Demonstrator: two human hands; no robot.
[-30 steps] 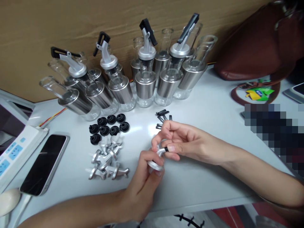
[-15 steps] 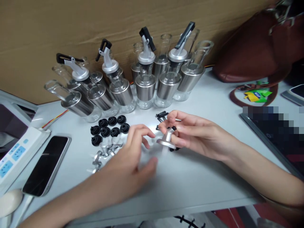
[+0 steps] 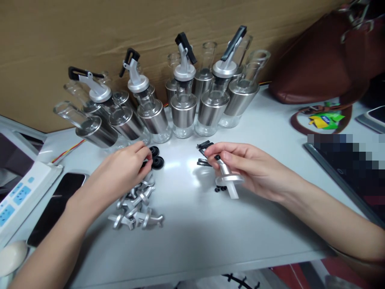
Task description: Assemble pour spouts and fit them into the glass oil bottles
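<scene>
At the left edge of the frame, a white power strip [image 3: 18,196] lies beside a dark-screened phone [image 3: 51,210], which is partly covered by the left forearm. From the upper left to the upper middle stand glass bottles [image 3: 184,111] with steel sleeves; four in the front row wear silver pourers [image 3: 138,82] with black levers, while others have bare glass necks.

Left of centre, the left hand [image 3: 126,164] reaches over the black stoppers [image 3: 157,163], its fingers bent down among them; whether it grips one cannot be told. Just below that hand lies a loose pile of silver spouts [image 3: 146,196].

Near the middle of the frame, a few black strips [image 3: 205,144] lie flat on the table [image 3: 180,245]. Right of centre, a single spout [image 3: 229,180] is raised in the right hand [image 3: 255,166], pinched at its black tip between thumb and fingers, its disc below and pale tube pointing down. Small black caps [image 3: 217,189] show behind it.

At the upper right sits a brown bag [image 3: 319,64], with bright packets [image 3: 326,120] inside its strap's loop.
</scene>
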